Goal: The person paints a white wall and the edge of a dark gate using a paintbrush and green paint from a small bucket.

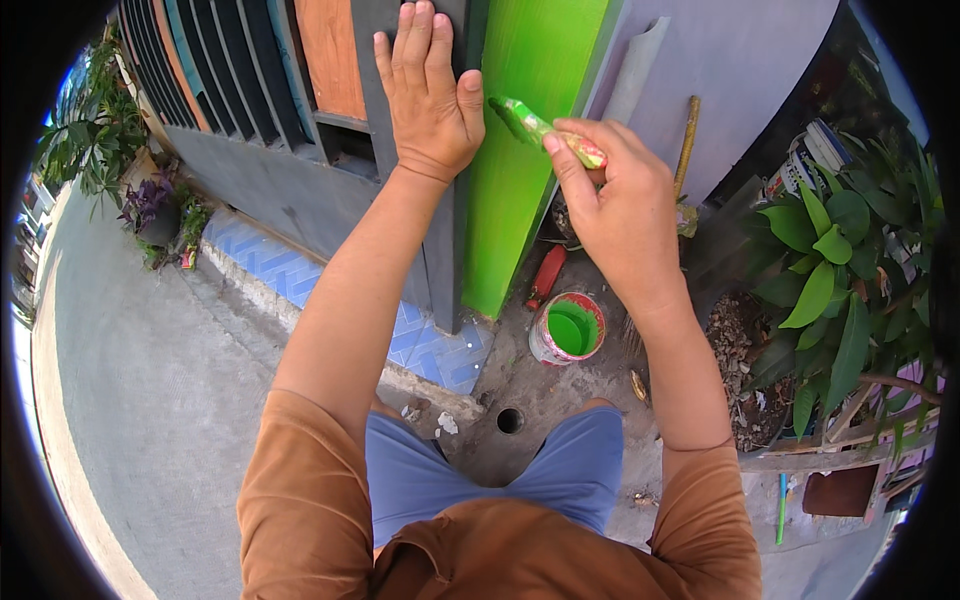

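My right hand point(622, 190) is closed round the handle of a paintbrush point(535, 124) smeared with green paint. Its bristles touch, or nearly touch, the bright green face of a post point(525, 170). Flat against the dark grey frame point(437, 215) beside that face lies my left hand point(430, 95), fingers stretched upward and thumb out, holding nothing. On the ground below the post stands a paint can point(540, 343) with green paint point(571, 328) inside and red-stained inner walls.
A red object point(546, 275) lies behind the can. Blue tiles point(440, 350) edge the wall's foot. There is a round hole point(510, 420) in the ground in front of me. Leafy plants point(820, 260) crowd the right side, near a yellowish stick point(688, 145) leaning on the pale wall.
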